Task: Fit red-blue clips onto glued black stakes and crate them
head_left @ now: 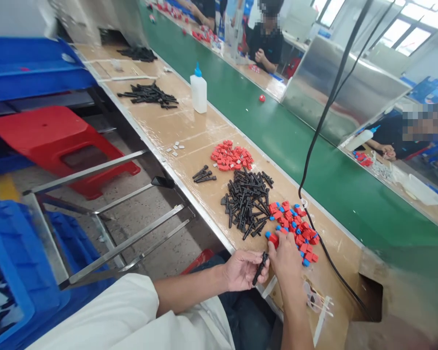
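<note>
My left hand is closed around one black rod-like plastic part, held tilted at the table's near edge. Just right of it, my right hand reaches into the pile of red blocks with blue ends. Its fingertips are around a red block with a blue end on the pile's near side. Beyond my hands lies a heap of black rod parts. Farther along is a cluster of red pieces, with a few loose black rods beside it.
A white bottle with a blue tip stands by the green conveyor belt. More black rods lie farther along. A black cable hangs down onto the table's right side. A red stool and blue crates are at left. Co-workers sit across.
</note>
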### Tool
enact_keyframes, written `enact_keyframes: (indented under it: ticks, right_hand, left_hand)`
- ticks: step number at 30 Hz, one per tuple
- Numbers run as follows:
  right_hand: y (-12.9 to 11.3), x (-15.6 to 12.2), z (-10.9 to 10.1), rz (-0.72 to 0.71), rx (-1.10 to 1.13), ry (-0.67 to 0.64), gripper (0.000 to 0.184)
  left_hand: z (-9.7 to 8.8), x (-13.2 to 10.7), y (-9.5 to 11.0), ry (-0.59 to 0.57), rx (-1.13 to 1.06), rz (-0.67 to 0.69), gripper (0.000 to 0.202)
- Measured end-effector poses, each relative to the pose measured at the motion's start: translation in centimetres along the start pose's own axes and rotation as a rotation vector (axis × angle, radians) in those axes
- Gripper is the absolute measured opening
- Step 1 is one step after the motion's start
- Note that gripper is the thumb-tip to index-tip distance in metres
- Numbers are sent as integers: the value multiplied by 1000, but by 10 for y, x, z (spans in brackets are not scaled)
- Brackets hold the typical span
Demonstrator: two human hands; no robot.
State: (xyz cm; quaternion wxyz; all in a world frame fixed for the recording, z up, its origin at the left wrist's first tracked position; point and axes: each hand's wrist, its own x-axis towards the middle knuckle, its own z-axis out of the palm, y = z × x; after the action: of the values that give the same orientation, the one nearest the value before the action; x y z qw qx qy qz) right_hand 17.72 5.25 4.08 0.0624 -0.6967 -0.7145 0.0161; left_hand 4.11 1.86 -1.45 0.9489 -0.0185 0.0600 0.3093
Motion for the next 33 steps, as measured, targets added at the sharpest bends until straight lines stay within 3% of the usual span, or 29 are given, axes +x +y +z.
enact_keyframes:
  ticks: [6, 11, 15, 21, 27, 33]
  right_hand:
    - [0, -5, -8, -27, -17, -54, 18]
    - [-2, -19, -16, 84, 200, -128, 25]
    - [-7, -40, -15, 150, 314, -72, 27]
    - [-9, -56, -2, 258, 537, 121, 46]
    - [-3, -68, 8, 296, 894, 319, 20]
    - [15, -77, 4, 363, 1303, 333, 37]
  left_hand:
    - [0, 3, -1, -36, -9, 17, 21]
    - [2, -11, -5, -66, 4, 16, 19]
    - [1, -36, -9, -2, 64, 5, 17]
    - [4, -54, 10, 32, 187, -42, 13]
    - [10, -41, 1, 112, 290, 21, 22]
    - [14, -15, -2, 171, 475, 120, 41]
